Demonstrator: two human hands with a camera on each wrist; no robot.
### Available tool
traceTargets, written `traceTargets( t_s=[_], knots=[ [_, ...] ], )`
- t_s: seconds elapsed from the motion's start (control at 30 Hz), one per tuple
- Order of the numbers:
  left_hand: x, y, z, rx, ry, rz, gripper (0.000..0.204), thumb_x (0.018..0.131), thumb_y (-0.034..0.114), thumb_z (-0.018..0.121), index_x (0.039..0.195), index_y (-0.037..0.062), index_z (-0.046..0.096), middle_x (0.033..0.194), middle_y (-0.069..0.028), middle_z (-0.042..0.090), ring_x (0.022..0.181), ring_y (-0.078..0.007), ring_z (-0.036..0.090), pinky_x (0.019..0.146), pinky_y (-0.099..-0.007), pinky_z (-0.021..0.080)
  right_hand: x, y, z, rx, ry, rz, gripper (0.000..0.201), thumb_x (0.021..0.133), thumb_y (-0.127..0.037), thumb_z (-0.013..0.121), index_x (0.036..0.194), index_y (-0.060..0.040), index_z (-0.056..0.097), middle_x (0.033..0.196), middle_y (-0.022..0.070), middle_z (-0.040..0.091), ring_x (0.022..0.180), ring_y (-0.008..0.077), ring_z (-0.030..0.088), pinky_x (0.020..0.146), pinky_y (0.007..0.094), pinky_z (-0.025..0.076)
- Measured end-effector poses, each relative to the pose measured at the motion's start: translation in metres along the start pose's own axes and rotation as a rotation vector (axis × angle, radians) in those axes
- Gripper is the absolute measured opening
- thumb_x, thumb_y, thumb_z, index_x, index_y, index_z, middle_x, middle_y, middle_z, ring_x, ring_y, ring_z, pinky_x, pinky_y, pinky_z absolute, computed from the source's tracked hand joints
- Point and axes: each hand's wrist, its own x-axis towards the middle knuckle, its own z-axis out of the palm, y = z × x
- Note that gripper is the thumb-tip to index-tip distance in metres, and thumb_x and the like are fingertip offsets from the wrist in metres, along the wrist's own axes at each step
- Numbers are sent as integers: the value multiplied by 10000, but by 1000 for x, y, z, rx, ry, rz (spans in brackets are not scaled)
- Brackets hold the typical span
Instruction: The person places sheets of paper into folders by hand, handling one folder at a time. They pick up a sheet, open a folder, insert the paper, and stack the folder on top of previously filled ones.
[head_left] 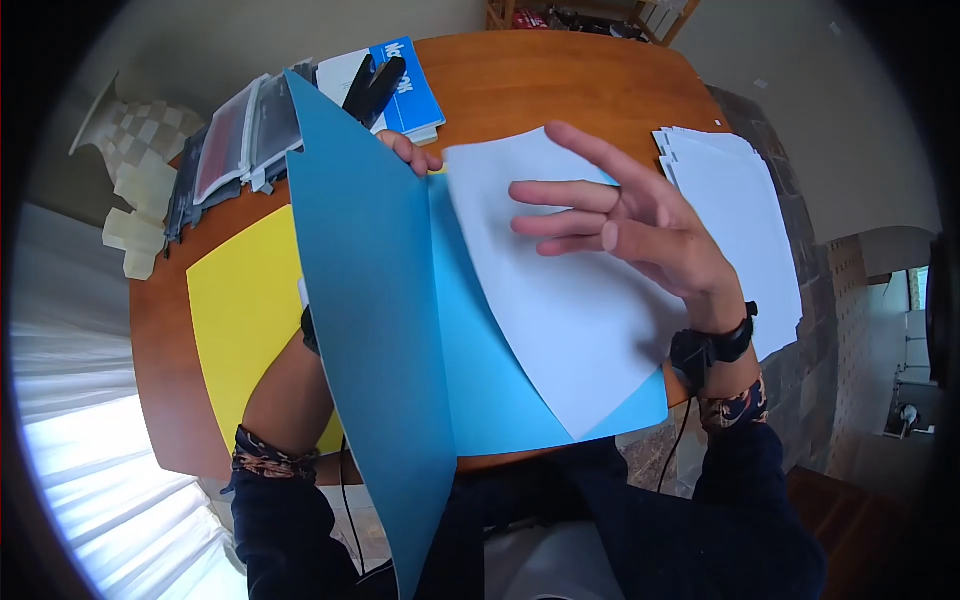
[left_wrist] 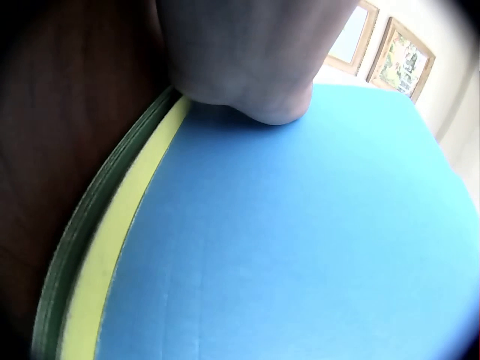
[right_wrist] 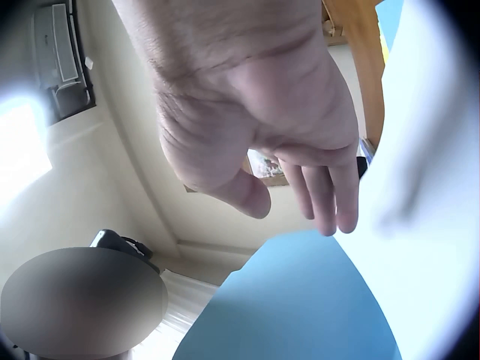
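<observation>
A blue folder lies open, its left cover raised nearly upright. My left hand is mostly hidden behind that cover; its fingers curl past the far edge near the fold. In the left wrist view, the heel of the left hand is against the blue cover. White paper rests in the folder's right side, its near left edge lifted and curved. Over it hovers my right hand, fingers spread and holding nothing, the thumb apart from them.
A yellow folder lies under the left arm. Stacked white papers sit at the table's right edge. At the back left are a blue-and-white notebook, a black stapler and plastic pouches on the wooden table.
</observation>
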Motion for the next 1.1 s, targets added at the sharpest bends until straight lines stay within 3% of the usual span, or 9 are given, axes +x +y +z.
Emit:
traceTargets(
  t_s=[0.1, 0.17, 0.33, 0.4, 0.53, 0.73, 0.83, 0.93, 1.1],
  knots=[
    [6, -7, -14, 94, -152, 32, 133, 992, 193, 590, 1097, 112, 579, 1028, -81, 591, 1256, -240, 534, 938, -323, 573, -6, -2, -21, -94, 8, -19, 697, 926, -128, 643, 1533, -43, 311, 1347, 205, 597, 1268, 309, 575, 1060, 409, 448],
    [10, -11, -19, 118, -209, 104, 167, 961, 143, 627, 1114, 79, 605, 1028, -96, 609, 1186, -268, 589, 959, -347, 550, -4, 7, -32, -738, 155, -150, 637, 907, -145, 666, 1494, -99, 424, 1363, 140, 604, 1285, 300, 562, 1069, 405, 439],
    [16, -11, -29, 152, -272, 158, 208, 935, 84, 654, 1138, 54, 622, 1045, -114, 624, 1137, -300, 637, 966, -367, 539, -1, 30, -28, -956, 74, -21, 667, 835, -278, 773, 1443, -180, 517, 1480, 114, 502, 1439, 297, 372, 1185, 458, 285],
    [16, -13, -31, -2, -300, 91, 184, 957, 116, 629, 1131, 61, 607, 1041, -123, 624, 1141, -302, 637, 936, -370, 564, 1, 39, -27, -1365, -2, 41, 724, 784, -366, 805, 1433, -205, 527, 1529, 113, 437, 1474, 301, 296, 1221, 482, 198],
    [9, -19, -18, 11, -222, 105, 176, 971, 201, 617, 1098, 81, 590, 1073, -139, 627, 1200, -314, 602, 920, -377, 576, 2, 45, -22, -1443, 21, 66, 743, 777, -435, 797, 1429, -201, 529, 1539, 107, 420, 1481, 301, 275, 1232, 493, 164],
    [3, -8, 10, 69, -64, -53, 234, 962, 322, 624, 1021, 101, 571, 1132, -197, 639, 1100, -330, 659, 953, -397, 563, -1, 45, -11, -1484, 101, 124, 757, 799, -493, 763, 1431, -156, 520, 1545, 105, 410, 1482, 282, 276, 1231, 485, 174],
    [6, -21, 17, 114, 83, 94, 226, 961, 326, 632, 997, 111, 575, 1059, -199, 670, 982, -308, 704, 940, -397, 566, -1, 44, -8, -1521, 123, 161, 778, 803, -502, 758, 1431, -116, 513, 1544, 111, 412, 1479, 283, 286, 1229, 480, 181],
    [16, -27, 18, 130, 10, 277, 127, 953, 195, 650, 994, 96, 582, 955, -168, 702, 958, -268, 705, 883, -373, 573, -2, 44, -8, -1534, 137, 170, 797, 803, -504, 757, 1432, -85, 504, 1539, 121, 416, 1475, 289, 294, 1226, 479, 185],
    [16, -15, 51, 531, 319, 150, 138, 865, -81, 581, 941, 33, 600, 856, -118, 708, 809, -170, 687, 750, -307, 559, -4, 47, -11, -1529, 138, 91, 747, 838, -457, 731, 1432, -70, 496, 1530, 145, 420, 1470, 300, 301, 1223, 483, 190]
  ],
)
